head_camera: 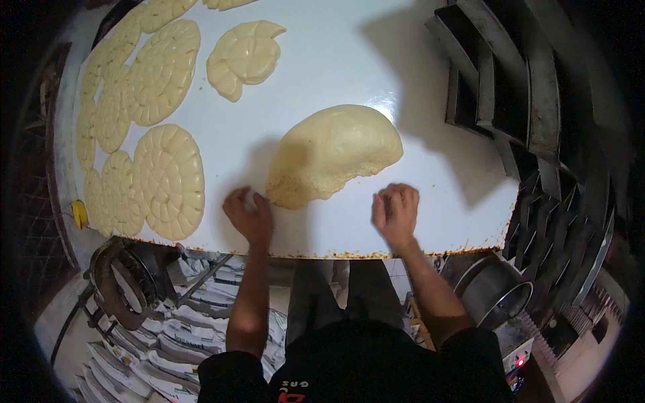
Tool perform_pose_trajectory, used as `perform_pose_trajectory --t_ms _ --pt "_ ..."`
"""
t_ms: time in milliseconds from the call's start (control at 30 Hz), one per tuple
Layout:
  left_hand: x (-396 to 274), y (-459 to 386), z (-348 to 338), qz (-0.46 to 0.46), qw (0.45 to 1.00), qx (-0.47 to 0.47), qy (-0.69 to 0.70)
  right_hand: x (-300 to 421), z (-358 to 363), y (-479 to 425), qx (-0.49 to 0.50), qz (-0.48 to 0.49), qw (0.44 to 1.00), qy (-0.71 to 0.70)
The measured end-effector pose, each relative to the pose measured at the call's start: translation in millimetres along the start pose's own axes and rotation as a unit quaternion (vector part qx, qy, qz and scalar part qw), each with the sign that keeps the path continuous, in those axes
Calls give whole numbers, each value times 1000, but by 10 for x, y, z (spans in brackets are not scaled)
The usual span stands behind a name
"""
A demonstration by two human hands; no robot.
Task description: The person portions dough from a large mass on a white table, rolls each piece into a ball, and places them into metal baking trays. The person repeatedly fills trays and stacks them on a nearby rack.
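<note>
A large smooth mound of dough [345, 138] lies on the white tabletop [327, 229] in front of me, its near edge torn and rough. My left hand [250, 216] is at the dough's lower left corner, thumb and fingers curved apart with nothing visible between them. The thumb is close to the torn edge; whether it touches is unclear. To the right of the mound, my right hand [396, 214] hovers over or rests on the tabletop, apart from the dough. Its fingers are curled and blurred, and the inside of the palm is hidden.
Flat dough rounds marked in segments [170, 181] crowd the table's left side. An irregular dough piece [245, 58] lies behind the mound. Stacked dark metal pans [544, 95] border the right. Below the rusty front edge are a metal pot [491, 289] and several white sacks [186, 332].
</note>
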State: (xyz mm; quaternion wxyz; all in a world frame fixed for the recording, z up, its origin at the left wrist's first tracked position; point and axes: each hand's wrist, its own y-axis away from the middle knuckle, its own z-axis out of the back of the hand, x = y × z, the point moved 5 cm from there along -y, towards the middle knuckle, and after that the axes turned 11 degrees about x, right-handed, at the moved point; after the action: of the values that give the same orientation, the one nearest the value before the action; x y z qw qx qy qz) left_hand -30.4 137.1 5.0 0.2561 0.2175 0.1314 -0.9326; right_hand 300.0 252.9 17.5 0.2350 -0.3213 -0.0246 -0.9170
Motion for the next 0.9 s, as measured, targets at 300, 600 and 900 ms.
perform_pose_trajectory --t_ms 300,600,900 --pt "21 62 -60 39 997 -41 52 10 -56 3 -6 19 1000 -6" --pt "21 32 -85 0 999 30 27 73 -68 159 -11 4 1000 24" --pt "146 32 22 -109 991 50 54 222 -89 141 -93 -49 994 -23"
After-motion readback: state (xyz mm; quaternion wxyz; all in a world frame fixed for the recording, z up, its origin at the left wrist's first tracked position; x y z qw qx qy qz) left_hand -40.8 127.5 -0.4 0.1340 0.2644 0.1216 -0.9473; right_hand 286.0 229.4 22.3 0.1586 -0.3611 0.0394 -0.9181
